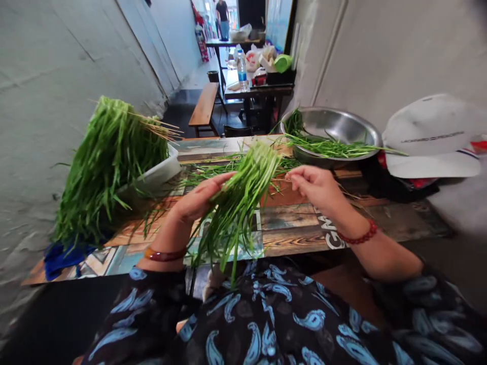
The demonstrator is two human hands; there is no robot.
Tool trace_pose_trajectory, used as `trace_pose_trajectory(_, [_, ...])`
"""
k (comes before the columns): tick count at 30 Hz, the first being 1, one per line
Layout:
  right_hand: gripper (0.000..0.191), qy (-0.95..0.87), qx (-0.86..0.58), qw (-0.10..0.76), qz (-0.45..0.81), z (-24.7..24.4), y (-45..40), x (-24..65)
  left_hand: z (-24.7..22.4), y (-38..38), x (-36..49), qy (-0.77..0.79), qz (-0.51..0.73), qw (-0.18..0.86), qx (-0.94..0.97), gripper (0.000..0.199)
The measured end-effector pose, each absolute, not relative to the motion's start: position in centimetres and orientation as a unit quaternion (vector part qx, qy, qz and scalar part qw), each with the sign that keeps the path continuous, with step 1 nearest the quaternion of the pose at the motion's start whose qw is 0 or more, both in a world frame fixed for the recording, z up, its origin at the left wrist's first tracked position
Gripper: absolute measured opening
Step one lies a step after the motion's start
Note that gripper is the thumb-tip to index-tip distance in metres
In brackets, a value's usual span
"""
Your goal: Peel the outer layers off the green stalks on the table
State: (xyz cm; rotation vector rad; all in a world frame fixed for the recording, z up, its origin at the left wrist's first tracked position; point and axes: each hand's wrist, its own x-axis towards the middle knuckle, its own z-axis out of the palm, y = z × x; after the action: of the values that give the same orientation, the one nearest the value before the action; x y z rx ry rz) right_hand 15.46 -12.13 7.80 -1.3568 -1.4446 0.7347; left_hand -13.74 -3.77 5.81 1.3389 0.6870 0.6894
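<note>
A bunch of garlic chives (251, 185) hangs over the table, its pale ends up and its green leaves drooping toward me. My left hand (200, 196) grips the bunch from the left; the leaves hide part of its fingers. To the right, my right hand (315, 186) is closed in a pinch on a thin bamboo skewer (281, 180), which runs toward the bunch. On the left, skewered chives (110, 162) are heaped over a white tray (162, 170), with bare skewer ends (163, 129) sticking out to the right. Loose chives (213, 170) lie on the table behind the bunch.
A steel basin (342, 124) with more chives stands at the back right. Beside it a white cap (426, 137) rests on a dark item. A blue cloth (64, 258) lies at the table's left edge. Beyond are a bench (204, 106), a bottle (242, 68) and a person (223, 20).
</note>
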Motion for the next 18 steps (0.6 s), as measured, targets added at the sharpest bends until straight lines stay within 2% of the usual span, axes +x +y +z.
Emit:
trace_pose_trajectory(3, [0.034,-0.48,-0.575,0.478,0.458,2.6,-13.7,15.9,3.7,-3.3,-12.9,0.339,0.206,0.658,0.64,0.081])
trace_pose_trajectory(6, [0.04,-0.422,-0.575,0.452,0.535,-0.3,-15.7,16.4,2.6,-2.5,-12.4,0.339,0.135,0.643,0.673,0.069])
trace_pose_trajectory(9, [0.043,-0.418,-0.564,0.427,0.571,-1.2,-16.7,16.8,2.1,-1.9,-11.9,0.312,0.086,0.605,0.727,0.052])
trace_pose_trajectory(12, [0.057,-0.383,-0.55,0.446,0.594,-1.3,-16.1,16.8,1.8,-1.7,-11.1,0.276,0.059,0.571,0.771,0.041])
trace_pose_trajectory(15, [0.064,-0.359,-0.546,0.439,0.616,-1.4,-14.7,16.5,1.5,-2.3,-10.5,0.246,0.052,0.575,0.779,0.04])
trace_pose_trajectory(18, [0.055,-0.391,-0.566,0.4,0.605,-1.9,-13.2,16.2,1.5,-3.1,-10.8,0.236,0.056,0.574,0.782,0.042])
